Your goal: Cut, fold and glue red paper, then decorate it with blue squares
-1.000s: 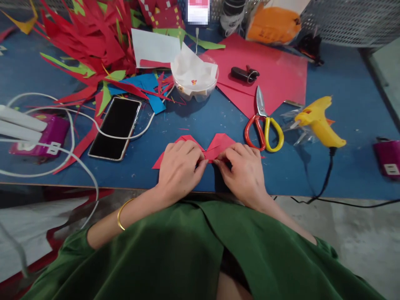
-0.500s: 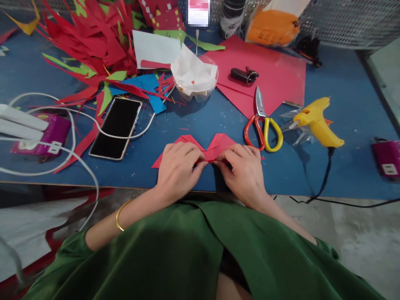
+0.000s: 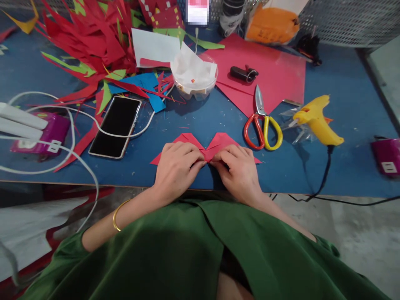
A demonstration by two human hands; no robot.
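A folded red paper [image 3: 221, 141] lies near the front edge of the blue table, with two raised peaks and a pointed tip at each side. My left hand [image 3: 179, 164] pinches its lower middle edge between thumb and fingers. Close beside it, my right hand [image 3: 239, 168] grips the same edge just right of the centre. Both hands cover much of the paper's lower part. Scissors [image 3: 260, 109] with a red and a yellow handle lie beyond my right hand.
On the blue table [image 3: 200, 118] are a phone [image 3: 116, 127] with a white cable across it, a bowl [image 3: 195, 85] with tissue, red sheets [image 3: 271, 68], a yellow glue gun [image 3: 317, 121], a purple box [image 3: 387, 156] and a heap of red strips [image 3: 96, 37].
My right hand has shifted slightly left, closer to my left hand, and more of the paper's right tip shows. My left hand has barely moved and keeps its pinch.
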